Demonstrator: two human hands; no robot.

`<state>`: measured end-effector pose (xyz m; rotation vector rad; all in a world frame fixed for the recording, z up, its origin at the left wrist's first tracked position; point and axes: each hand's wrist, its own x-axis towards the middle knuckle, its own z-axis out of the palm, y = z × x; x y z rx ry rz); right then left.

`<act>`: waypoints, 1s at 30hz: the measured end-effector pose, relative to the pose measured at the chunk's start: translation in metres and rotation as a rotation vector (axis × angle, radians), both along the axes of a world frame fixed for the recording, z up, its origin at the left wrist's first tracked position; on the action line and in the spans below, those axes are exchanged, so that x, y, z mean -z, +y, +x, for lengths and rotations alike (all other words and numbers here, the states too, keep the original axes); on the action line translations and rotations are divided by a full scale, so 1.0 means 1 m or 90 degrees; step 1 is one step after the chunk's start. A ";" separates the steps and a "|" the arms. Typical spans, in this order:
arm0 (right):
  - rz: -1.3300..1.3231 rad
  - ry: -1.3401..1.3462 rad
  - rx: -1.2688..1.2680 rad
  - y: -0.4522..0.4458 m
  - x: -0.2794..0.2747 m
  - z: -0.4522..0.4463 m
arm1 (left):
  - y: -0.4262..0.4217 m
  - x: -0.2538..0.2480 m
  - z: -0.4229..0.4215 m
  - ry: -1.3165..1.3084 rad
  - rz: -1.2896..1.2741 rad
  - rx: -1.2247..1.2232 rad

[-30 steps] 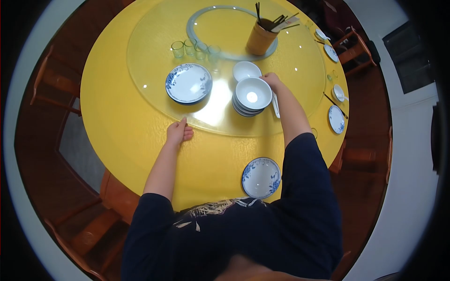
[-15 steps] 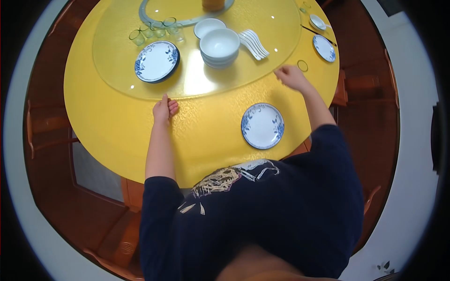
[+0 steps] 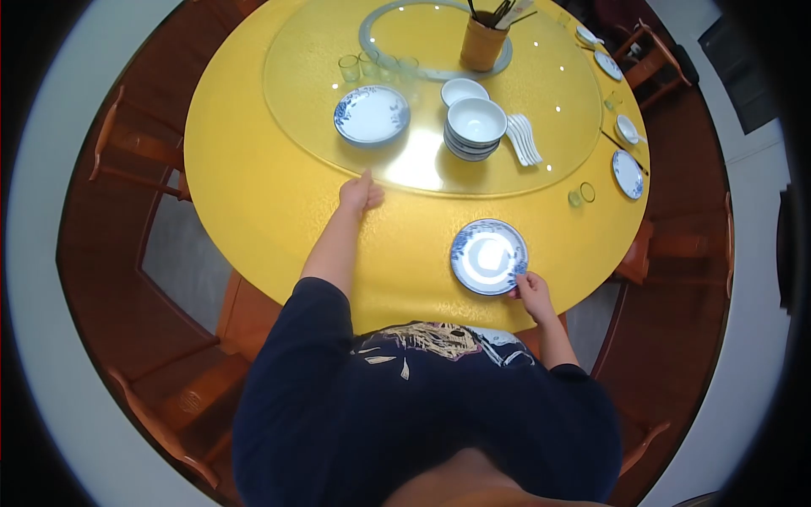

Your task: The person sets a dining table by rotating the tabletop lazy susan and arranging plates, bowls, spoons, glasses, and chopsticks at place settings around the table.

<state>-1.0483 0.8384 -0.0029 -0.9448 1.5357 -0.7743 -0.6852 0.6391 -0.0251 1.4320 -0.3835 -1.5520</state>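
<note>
My right hand (image 3: 534, 296) pinches the lower right rim of a white plate with a blue floral border (image 3: 488, 257) near the front of the table. My left hand (image 3: 361, 193) is at the near edge of the glass turntable (image 3: 296, 149), fingers apart and holding nothing. Beyond it, a stack of blue-patterned plates (image 3: 372, 115) sits on the turntable. To the right are stacked white bowls (image 3: 477, 121), another bowl (image 3: 464, 91) behind them, and several white spoons (image 3: 524, 140) lying together.
Several small green glasses (image 3: 349, 69) and a brown pot of chopsticks (image 3: 484, 44) stand on the turntable. Along the right of the yellow table (image 3: 245, 211) are a glass (image 3: 576, 198), a plate (image 3: 628, 174) and a bowl (image 3: 626, 129). Wooden chairs (image 3: 139, 139) surround it.
My right hand has come down from beside the turntable's right edge to the plate's rim and taken hold of it. My left hand remains by the turntable edge. The camera view has shifted.
</note>
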 end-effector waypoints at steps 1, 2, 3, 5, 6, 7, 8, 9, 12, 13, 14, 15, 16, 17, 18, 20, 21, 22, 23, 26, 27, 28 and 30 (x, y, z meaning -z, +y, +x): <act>-0.023 0.009 -0.023 -0.009 -0.004 0.010 | 0.000 0.000 -0.001 -0.012 -0.004 0.002; -0.042 0.019 -0.047 -0.018 -0.009 0.021 | 0.001 0.000 -0.001 -0.023 -0.005 0.004; -0.050 -0.008 -0.060 -0.029 -0.017 0.034 | 0.003 0.000 0.000 -0.036 -0.003 0.004; -0.058 -0.075 -0.073 -0.056 -0.029 0.063 | 0.008 -0.007 -0.002 -0.059 0.000 0.005; -0.062 -0.102 -0.067 -0.078 -0.021 0.085 | -0.001 0.006 0.002 -0.060 -0.002 0.011; -0.072 -0.136 -0.074 -0.094 -0.028 0.101 | 0.000 0.009 0.002 -0.067 0.005 0.007; -0.082 -0.172 -0.081 -0.109 -0.035 0.118 | -0.005 0.024 0.005 -0.086 -0.010 0.016; -0.085 -0.193 -0.074 -0.126 -0.039 0.135 | -0.012 0.048 0.007 -0.105 -0.023 0.025; -0.116 -0.190 -0.079 -0.170 -0.050 0.176 | -0.010 0.046 0.016 -0.226 -0.054 0.156; -0.128 -0.178 -0.083 -0.183 -0.052 0.185 | -0.007 0.038 0.012 -0.158 -0.025 0.116; -0.136 -0.182 -0.082 -0.194 -0.050 0.193 | -0.003 0.029 0.008 -0.091 0.006 0.076; -0.141 -0.187 -0.082 -0.204 -0.047 0.199 | 0.003 0.020 0.006 -0.087 -0.008 0.063; -0.151 -0.190 -0.081 -0.213 -0.043 0.206 | 0.006 0.013 0.004 -0.083 -0.013 0.059; -0.138 -0.202 -0.066 -0.220 -0.043 0.211 | 0.008 0.005 0.002 -0.079 -0.012 0.055; -0.131 -0.209 -0.057 -0.226 -0.042 0.215 | 0.010 -0.001 0.001 -0.074 -0.010 0.052; -0.118 -0.221 -0.036 -0.236 -0.041 0.221 | 0.011 -0.003 0.002 -0.063 -0.003 0.064; -0.120 -0.209 -0.038 -0.240 -0.040 0.222 | 0.011 -0.003 0.002 -0.057 0.001 0.065; -0.113 -0.208 -0.035 -0.243 -0.040 0.222 | 0.011 -0.003 0.002 -0.051 0.006 0.067; -0.109 -0.207 -0.032 -0.245 -0.039 0.223 | 0.012 -0.003 0.002 -0.050 0.007 0.066; -0.106 -0.193 -0.036 -0.250 -0.039 0.223 | 0.012 -0.006 0.002 -0.048 0.016 0.065; -0.107 -0.186 -0.040 -0.251 -0.039 0.223 | 0.012 -0.007 0.001 -0.047 0.020 0.064; -0.110 -0.175 -0.042 -0.253 -0.036 0.224 | 0.012 -0.007 0.001 -0.046 0.023 0.064; -0.118 -0.158 -0.050 -0.255 -0.033 0.223 | 0.013 -0.010 -0.001 -0.042 0.026 0.065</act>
